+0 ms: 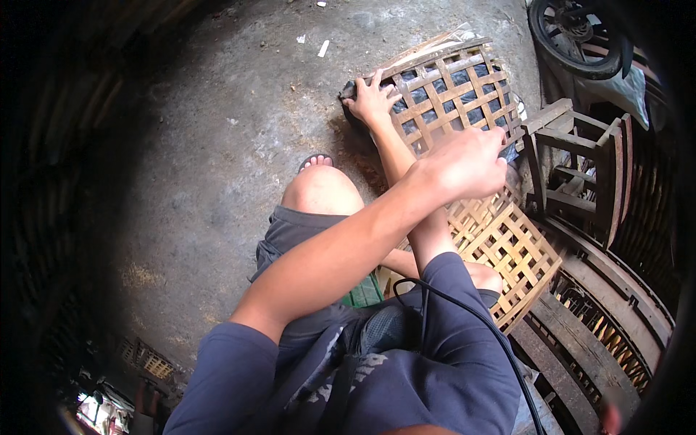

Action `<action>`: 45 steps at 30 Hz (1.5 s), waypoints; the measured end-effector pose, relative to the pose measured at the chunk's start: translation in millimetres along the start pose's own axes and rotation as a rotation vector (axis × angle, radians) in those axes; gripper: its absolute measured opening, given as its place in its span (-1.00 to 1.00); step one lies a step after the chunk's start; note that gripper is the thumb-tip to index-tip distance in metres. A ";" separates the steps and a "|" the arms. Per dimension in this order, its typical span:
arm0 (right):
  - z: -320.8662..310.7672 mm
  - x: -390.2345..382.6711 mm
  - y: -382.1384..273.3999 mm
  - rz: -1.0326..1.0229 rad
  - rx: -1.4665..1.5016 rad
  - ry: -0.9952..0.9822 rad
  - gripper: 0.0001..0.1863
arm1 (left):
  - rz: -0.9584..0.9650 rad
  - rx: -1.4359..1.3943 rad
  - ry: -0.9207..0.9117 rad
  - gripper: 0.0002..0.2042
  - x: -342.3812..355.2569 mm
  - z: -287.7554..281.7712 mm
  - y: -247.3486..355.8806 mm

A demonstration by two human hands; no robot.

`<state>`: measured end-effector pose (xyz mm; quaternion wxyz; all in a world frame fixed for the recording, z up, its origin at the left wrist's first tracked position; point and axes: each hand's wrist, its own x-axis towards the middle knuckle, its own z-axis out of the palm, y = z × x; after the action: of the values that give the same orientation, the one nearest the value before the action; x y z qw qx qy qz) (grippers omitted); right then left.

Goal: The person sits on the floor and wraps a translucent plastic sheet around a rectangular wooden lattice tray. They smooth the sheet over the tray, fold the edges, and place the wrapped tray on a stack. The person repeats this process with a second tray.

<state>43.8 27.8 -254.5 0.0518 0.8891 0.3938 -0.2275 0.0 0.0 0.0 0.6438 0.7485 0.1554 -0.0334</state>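
Closest of all is the person's dark blue shirt (406, 391), with a black cable (500, 337) looping across it, on the near side of the brown lattice basket (453, 93). That basket sits on the grey floor (217, 167) ahead of the knees, dark, shiny material (460, 77) showing through the gaps in its weave.

From where I stand the arms are plainly crossed, the left forearm (326, 254) passing over the right one. The right hand (373, 100) lies on the basket's far left corner, fingers spread wide over the edge strips. The left hand (471, 163) is over the basket's near right part, knuckles up, fingers curled narrow; I can't tell whether they hold anything, nor whether that hand touches the weave.

A paler woven basket (511, 250) lies just on the near side of the brown one, tilted, beside the person's leg. Right of the brown basket stands a rough wooden frame (549, 116), stool-like, and beyond that, farther right, a dark spoked wheel (575, 30). Long wooden planks (587, 355) run nearer and to the right of it. A small white scrap (323, 48) lies on the floor to the basket's far left.
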 end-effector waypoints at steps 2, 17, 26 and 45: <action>7.9 -8.6 1.1 -0.025 -0.024 0.020 -0.32 | -0.016 -0.019 -0.028 -0.58 -2.9 -0.6 -0.7; 19.4 -78.1 41.1 0.046 0.234 0.112 -0.23 | 0.134 0.038 0.123 -0.61 5.1 9.5 -3.4; -158.0 -193.6 53.6 -0.376 2.093 0.351 -0.26 | 0.087 0.277 0.637 -0.48 30.1 28.4 -6.4; -118.8 -295.0 83.8 -0.208 0.983 0.391 -0.51 | -0.207 -1.018 0.444 -0.58 13.2 53.7 12.2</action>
<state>-25.2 -197.0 -24.5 -0.4677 0.7906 0.3290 -0.2192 24.0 -51.3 -0.7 0.8688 0.3136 0.3563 0.1411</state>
